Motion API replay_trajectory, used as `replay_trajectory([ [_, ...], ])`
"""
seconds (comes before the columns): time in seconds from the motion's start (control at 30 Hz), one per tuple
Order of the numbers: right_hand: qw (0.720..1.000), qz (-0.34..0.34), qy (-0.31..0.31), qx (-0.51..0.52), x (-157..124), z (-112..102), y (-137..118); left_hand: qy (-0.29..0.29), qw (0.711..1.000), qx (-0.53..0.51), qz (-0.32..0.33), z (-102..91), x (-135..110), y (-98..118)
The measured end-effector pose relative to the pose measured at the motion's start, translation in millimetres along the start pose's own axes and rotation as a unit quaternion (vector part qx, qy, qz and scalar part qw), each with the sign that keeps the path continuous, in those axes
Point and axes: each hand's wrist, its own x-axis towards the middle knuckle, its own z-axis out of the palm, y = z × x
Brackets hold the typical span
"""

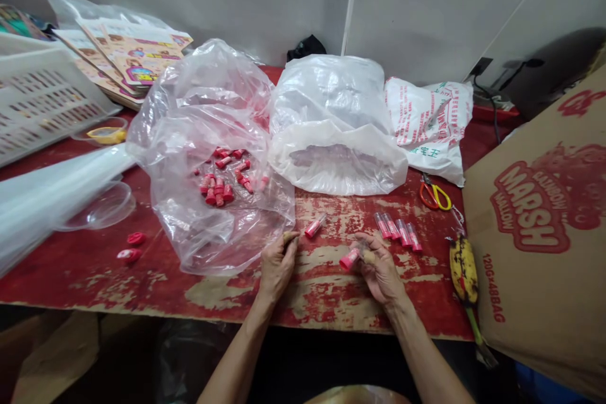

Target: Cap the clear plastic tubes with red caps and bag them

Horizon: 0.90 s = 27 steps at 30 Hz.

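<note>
My right hand (379, 271) is closed round a small clear tube with a pink cap (351, 258), held just above the worn red table (118, 278). My left hand (277, 265) rests on the table with its fingers curled together, fingertips at the edge of a clear plastic bag (208, 139); what it holds, if anything, is hidden. That bag contains several pink caps (220, 180). One capped tube (314, 226) lies between my hands, slightly further back. A row of several finished tubes (398, 231) lies to the right of my right hand.
A second cloudy plastic bag (336, 126) and a printed white bag (430, 120) stand at the back. Orange and yellow scissors (433, 194), a spotted banana (464, 268), a cardboard box (544, 221), a white basket (38, 98) and two loose pink caps (132, 246) surround the work area.
</note>
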Motion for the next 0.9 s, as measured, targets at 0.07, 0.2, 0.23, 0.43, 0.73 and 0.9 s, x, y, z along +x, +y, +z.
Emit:
replay_trajectory([
  [0.07, 0.997, -0.035, -0.011, -0.061, -2.2, -2.9, 0.5, 0.003, 1.000, 0.004, 0.005, 0.2, 0.5, 0.3],
  [0.2, 0.940, -0.129, -0.062, -0.309, -6.4, -1.8, -3.3, 0.006, 1.000, 0.002, 0.010, 0.5, 0.9, 0.8],
  [0.23, 0.908, -0.166, -0.085, -0.374, -6.3, -0.6, -4.4, 0.005, 1.000, 0.001, 0.010, 0.6, 0.9, 0.8],
  [0.43, 0.767, -0.345, -0.119, -0.528, -1.0, -0.9, -0.4, 0.001, 1.000, 0.004, 0.008, 0.7, 0.8, -2.3],
  [0.73, 0.724, -0.421, -0.073, -0.542, -10.2, -1.3, 9.2, 0.001, 1.000, -0.003, 0.008, 1.3, 1.2, -2.7],
  [0.9, 0.727, -0.440, -0.054, -0.524, -3.2, 2.3, 4.3, 0.007, 1.000, -0.001, 0.015, 0.1, 2.4, -5.2],
])
